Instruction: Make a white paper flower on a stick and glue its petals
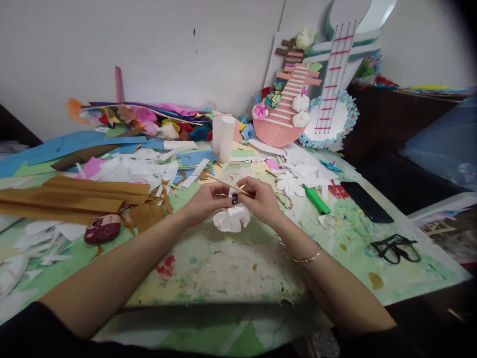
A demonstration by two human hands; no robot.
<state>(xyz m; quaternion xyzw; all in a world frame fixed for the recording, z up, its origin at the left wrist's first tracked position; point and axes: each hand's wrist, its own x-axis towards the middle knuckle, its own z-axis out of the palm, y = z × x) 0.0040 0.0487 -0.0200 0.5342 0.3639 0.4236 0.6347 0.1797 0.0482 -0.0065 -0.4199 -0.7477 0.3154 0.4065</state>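
Note:
Over the near middle of the table, my two hands meet around a white paper flower (233, 220) whose ruffled petals hang below the fingers. My left hand (211, 201) is closed, thumb and fingers pinching the flower's upper part. A thin wooden stick (223, 183) slants across the top of the flower, its far end pointing up and left. My right hand (264, 200) is closed on the stick's near end, its fingertips close against the paper. Just where the fingertips grip the paper is partly hidden.
Scissors (285, 200), a green tube (316, 199), a black phone (367, 202) and glasses (395, 248) lie to the right. At left are brown paper (67, 196), white scraps (128, 169) and a maroon case (103, 228). White paper rolls (226, 139) and paper instruments (286, 114) stand behind.

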